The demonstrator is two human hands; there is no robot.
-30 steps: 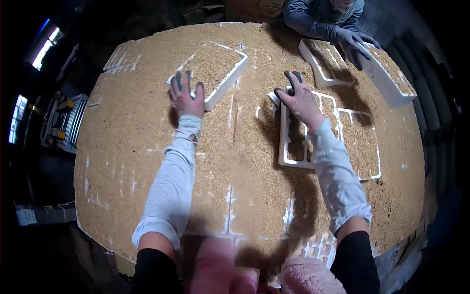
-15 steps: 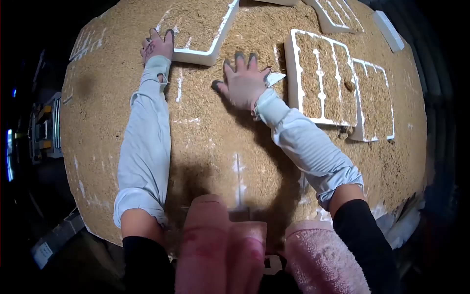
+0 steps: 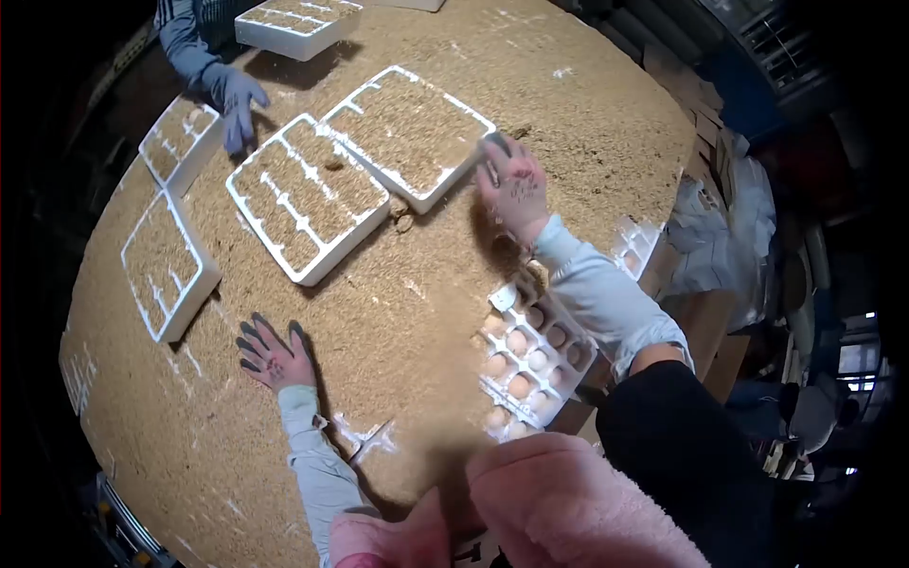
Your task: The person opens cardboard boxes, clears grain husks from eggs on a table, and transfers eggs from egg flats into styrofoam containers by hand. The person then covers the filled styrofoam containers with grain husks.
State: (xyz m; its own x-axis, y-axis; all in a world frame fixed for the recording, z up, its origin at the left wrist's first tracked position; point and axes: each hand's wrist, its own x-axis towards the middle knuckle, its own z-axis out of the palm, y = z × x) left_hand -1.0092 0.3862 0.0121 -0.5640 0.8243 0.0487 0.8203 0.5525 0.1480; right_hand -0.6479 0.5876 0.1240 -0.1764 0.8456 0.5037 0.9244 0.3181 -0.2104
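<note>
My left hand (image 3: 276, 358), in a glove with dark fingertips, lies on the brown husk-like layer (image 3: 398, 312) with its fingers spread and nothing in them. At the right corner of a white foam box (image 3: 454, 180) filled with the same loose material, my right hand (image 3: 516, 192) touches the edge with its fingertips, fingers apart and slightly blurred. Beside that box sits another filled white box (image 3: 343, 252) with white dividers showing. A white tray (image 3: 511, 404) holding several eggs stands below my right forearm, partly dusted with the brown material.
Another person's gloved hand (image 3: 239, 102) reaches in at upper left. Filled white boxes stand at the left (image 3: 194, 298), upper left (image 3: 197, 159) and top (image 3: 303, 44). A second egg tray (image 3: 636, 248) lies by the right edge. Clear plastic wrapping (image 3: 720, 237) hangs beyond it.
The view has swung right, bringing the egg tray and another person's hand into sight. My left hand has left a box corner for the husk; my right hand has moved to a box corner.
</note>
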